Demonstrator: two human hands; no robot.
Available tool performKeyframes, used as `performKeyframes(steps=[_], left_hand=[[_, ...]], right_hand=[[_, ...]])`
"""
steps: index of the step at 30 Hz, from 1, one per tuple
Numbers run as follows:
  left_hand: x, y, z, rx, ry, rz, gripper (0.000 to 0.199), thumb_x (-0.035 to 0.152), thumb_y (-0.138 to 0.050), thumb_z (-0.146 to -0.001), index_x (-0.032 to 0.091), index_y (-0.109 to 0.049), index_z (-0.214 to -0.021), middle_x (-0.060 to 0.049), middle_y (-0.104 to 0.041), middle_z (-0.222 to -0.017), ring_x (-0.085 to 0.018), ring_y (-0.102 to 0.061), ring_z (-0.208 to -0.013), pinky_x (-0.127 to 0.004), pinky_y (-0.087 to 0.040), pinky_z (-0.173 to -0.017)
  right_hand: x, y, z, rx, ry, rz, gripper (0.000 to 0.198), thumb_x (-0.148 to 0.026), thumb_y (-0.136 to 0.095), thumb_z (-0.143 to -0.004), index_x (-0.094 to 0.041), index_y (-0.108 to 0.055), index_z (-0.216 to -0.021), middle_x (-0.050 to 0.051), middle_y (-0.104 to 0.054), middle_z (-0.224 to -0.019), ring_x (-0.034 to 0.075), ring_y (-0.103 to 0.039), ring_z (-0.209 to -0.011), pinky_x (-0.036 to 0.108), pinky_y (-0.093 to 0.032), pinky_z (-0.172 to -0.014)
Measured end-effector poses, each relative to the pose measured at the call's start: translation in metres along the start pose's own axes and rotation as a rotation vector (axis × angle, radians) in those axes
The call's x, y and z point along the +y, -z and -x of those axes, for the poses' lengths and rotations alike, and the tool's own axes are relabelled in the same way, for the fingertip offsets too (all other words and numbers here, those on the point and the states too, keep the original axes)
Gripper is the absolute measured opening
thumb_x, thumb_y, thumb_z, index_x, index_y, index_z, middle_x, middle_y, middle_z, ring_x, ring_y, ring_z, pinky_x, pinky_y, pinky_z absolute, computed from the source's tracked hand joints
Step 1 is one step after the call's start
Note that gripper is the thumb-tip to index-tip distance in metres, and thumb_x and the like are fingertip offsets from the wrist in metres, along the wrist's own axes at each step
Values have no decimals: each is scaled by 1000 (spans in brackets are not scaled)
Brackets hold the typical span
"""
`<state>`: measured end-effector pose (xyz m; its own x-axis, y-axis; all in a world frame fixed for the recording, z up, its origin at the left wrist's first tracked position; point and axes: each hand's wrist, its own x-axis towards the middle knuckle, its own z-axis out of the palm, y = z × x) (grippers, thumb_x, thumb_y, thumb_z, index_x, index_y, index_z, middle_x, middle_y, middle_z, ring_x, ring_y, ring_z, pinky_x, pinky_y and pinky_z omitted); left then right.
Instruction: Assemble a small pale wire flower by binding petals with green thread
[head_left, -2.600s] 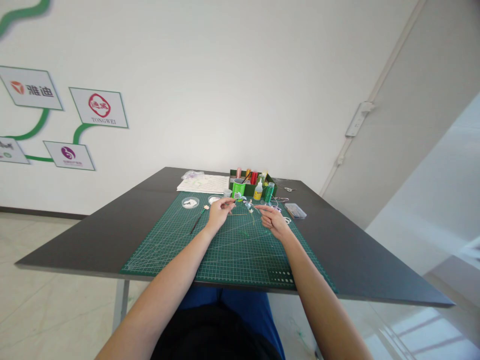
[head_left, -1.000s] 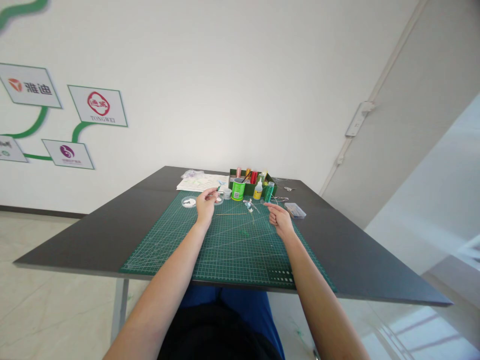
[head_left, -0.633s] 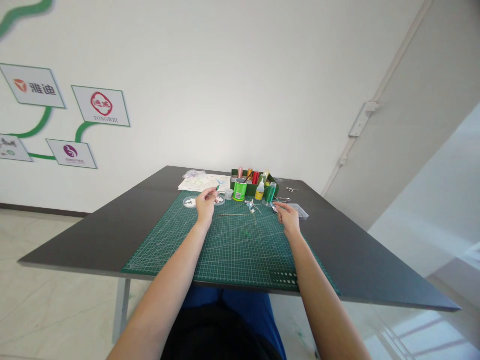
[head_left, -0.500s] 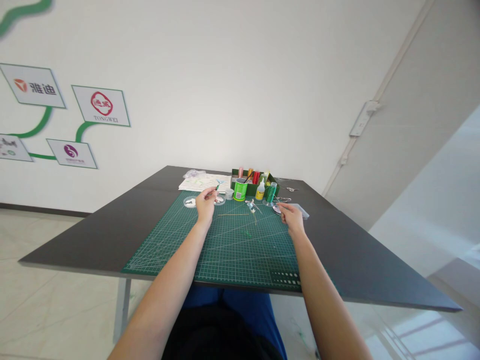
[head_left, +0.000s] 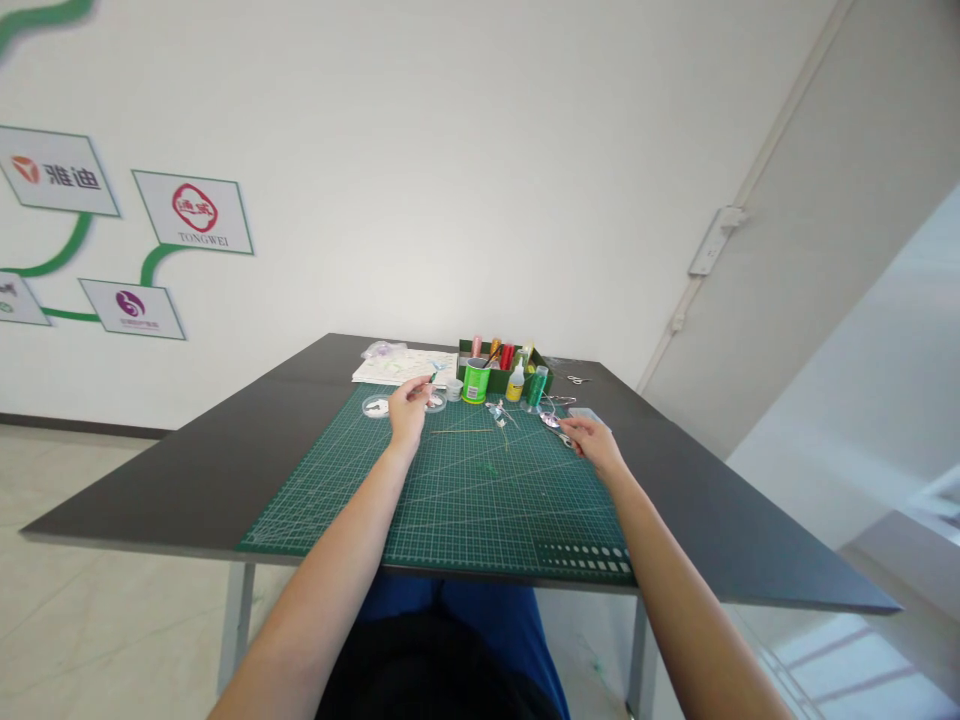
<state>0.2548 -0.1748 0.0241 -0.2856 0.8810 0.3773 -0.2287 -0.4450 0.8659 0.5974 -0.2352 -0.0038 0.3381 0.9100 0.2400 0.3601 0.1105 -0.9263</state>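
Observation:
My left hand (head_left: 409, 408) is closed in a pinch, raised over the far left of the green cutting mat (head_left: 480, 500). It holds a small piece with a dark green stem (head_left: 433, 377) and a pale blue tip, too small to name exactly. My right hand (head_left: 594, 440) is at the mat's right side, fingers closed on small scissors (head_left: 565, 439) whose grip is partly hidden. Just beyond the fingertips lies a round, shiny, silvery item (head_left: 550, 420). Between the hands are a thin stick (head_left: 461, 431) and a small white-and-blue wired piece (head_left: 498, 411).
Shallow dishes (head_left: 375, 407) with white bits flank my left hand. Behind stand a green can (head_left: 476, 381), a glue bottle (head_left: 515, 381), a green thread spool (head_left: 537, 387) and a green box (head_left: 548, 382) of spools. Papers (head_left: 397, 366) lie far left, other scissors (head_left: 577, 380) far right.
My right hand has shifted slightly right and nearer to me, and the scissors now show at its fingertips. My left hand keeps its pinch on the small piece. The view has turned a little.

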Motion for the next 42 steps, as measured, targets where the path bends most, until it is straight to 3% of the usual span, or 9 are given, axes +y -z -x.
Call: performKeyframes(steps=[4, 15, 30, 35, 42], left_hand=[[7, -1, -1, -30, 34, 5, 23, 17, -73, -70, 14, -77, -93, -5, -73, -77, -10, -55, -54, -22, -45, -53], [18, -5, -10, -136, 90, -43, 26, 18, -74, -68, 14, -78, -94, -5, -72, -76, -11, -56, -54, -22, -41, -50], [15, 16, -35, -182, 54, -135, 36, 31, -81, -60, 13, -78, -90, -7, -72, -77, -12, -55, -55, -24, -40, -53], [14, 20, -39, -174, 59, -154, 36, 32, -82, -59, 12, -77, -89, -9, -73, -82, -11, -54, -56, -25, -40, -54], [15, 28, -42, -153, 72, -137, 32, 28, -83, -58, 12, -77, -86, -7, -72, -75, -10, -54, -53, -22, -38, -50]], right_hand=[[3, 13, 5, -37, -78, 1, 53, -58, -79, -56, -16, -73, -86, -4, -48, -46, 12, -41, -42, 27, -31, -45], [14, 37, 7, -21, -16, 67, 55, -58, -78, -57, -12, -74, -87, -5, -50, -42, 10, -42, -40, 25, -32, -45], [26, 59, 6, 5, 1, 163, 53, -58, -76, -61, -11, -76, -87, -2, -52, -42, 11, -43, -39, 25, -33, -45], [32, 66, 5, 19, -18, 193, 54, -59, -73, -61, -11, -75, -87, -2, -52, -42, 11, -42, -39, 25, -31, -44], [38, 75, 6, 58, -45, 202, 53, -59, -73, -59, -12, -74, -85, -2, -53, -42, 12, -45, -40, 26, -33, -46]])
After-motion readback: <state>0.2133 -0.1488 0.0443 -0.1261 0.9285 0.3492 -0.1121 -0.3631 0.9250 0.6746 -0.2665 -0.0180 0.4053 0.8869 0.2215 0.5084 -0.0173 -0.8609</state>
